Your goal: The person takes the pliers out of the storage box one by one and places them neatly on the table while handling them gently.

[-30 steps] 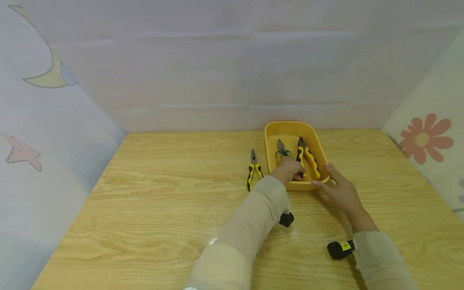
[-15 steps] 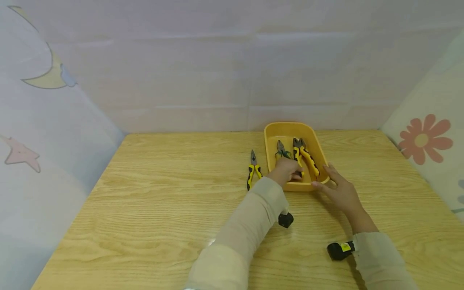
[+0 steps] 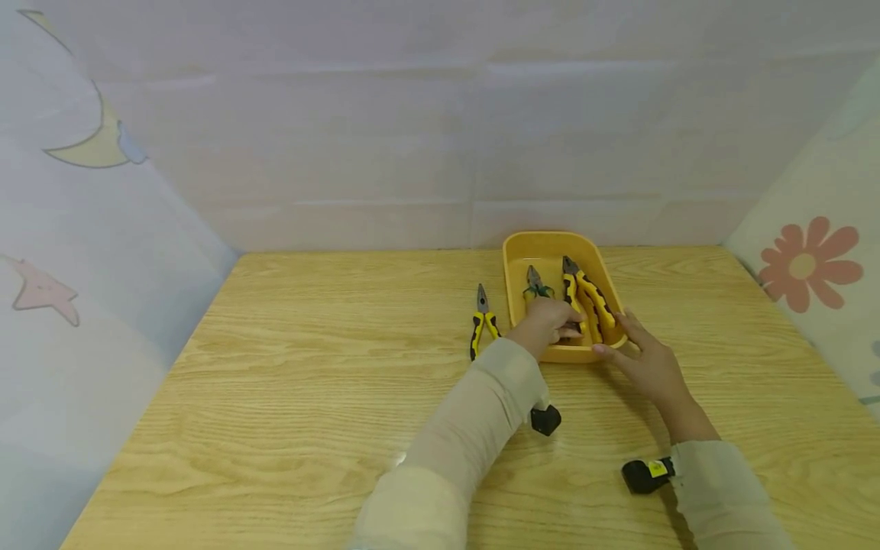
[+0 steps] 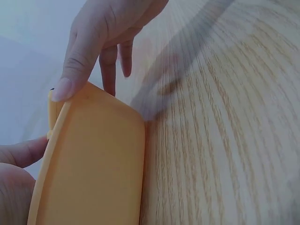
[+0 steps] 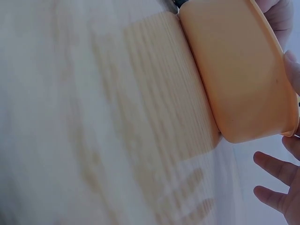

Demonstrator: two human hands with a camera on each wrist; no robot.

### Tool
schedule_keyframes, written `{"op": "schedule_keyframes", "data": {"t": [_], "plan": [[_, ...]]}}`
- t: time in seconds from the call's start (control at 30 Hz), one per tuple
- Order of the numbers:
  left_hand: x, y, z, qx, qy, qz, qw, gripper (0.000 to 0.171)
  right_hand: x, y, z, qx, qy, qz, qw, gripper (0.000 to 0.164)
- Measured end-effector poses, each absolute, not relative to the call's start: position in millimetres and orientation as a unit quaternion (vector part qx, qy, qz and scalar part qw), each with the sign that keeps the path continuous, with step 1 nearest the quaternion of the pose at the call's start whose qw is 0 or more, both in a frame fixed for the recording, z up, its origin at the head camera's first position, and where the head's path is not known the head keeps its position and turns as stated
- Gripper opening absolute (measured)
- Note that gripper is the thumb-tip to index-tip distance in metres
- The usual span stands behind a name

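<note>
A yellow plastic tray [image 3: 550, 243] stands at the back right of the table, holding several pairs of pliers. My left hand [image 3: 548, 325] is inside it, its fingers around a handle of the yellow-and-black combination pliers [image 3: 572, 289]. Another yellow-and-black handle [image 3: 595, 327] shows under these pliers; its head is hidden. Left of them lie pliers with green-and-yellow grips [image 3: 534, 284], partly covered by my hand. My right hand [image 3: 648, 360] holds the tray's near right corner, thumb on the front rim, index finger at the side. In the right wrist view its other fingers [image 5: 276, 168] are spread, off the tray.
Long-nose pliers [image 3: 483, 317] with yellow-and-black handles lie on the wooden table [image 3: 309, 382], just left of the tray. A patterned cloth wall [image 3: 385, 191] rises right behind the table's back edge.
The yellow-and-black pliers in my left hand shifted left, baring a second pair's head, then swung back right over it. The tray and my right hand stayed in place.
</note>
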State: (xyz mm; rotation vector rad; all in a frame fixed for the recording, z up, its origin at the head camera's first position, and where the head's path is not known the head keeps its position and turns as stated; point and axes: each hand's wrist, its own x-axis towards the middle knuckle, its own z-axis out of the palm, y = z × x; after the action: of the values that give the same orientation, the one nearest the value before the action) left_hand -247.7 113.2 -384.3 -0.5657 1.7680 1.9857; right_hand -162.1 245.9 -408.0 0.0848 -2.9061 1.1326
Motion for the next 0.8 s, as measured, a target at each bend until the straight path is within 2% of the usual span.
{"op": "schedule_keyframes", "data": {"t": [0.2,0.4,0.5,0.8], "plan": [[-242,113,-381,-0.199,0.621,0.73,0.206,0.039,-162,247,-408,0.025,-0.928,0.372,0.009,0.075],[-240,108,-379,-0.192,0.629,0.725,0.204,0.014,-162,246,-408,0.025,-0.928,0.371,0.007,0.075],[-238,105,-379,-0.18,0.629,0.728,0.202,0.01,-163,246,-408,0.027,-0.929,0.37,0.008,0.075],[-232,100,-374,-0.162,0.622,0.738,0.203,0.017,-163,246,-407,0.026,-0.927,0.375,0.008,0.074]]}}
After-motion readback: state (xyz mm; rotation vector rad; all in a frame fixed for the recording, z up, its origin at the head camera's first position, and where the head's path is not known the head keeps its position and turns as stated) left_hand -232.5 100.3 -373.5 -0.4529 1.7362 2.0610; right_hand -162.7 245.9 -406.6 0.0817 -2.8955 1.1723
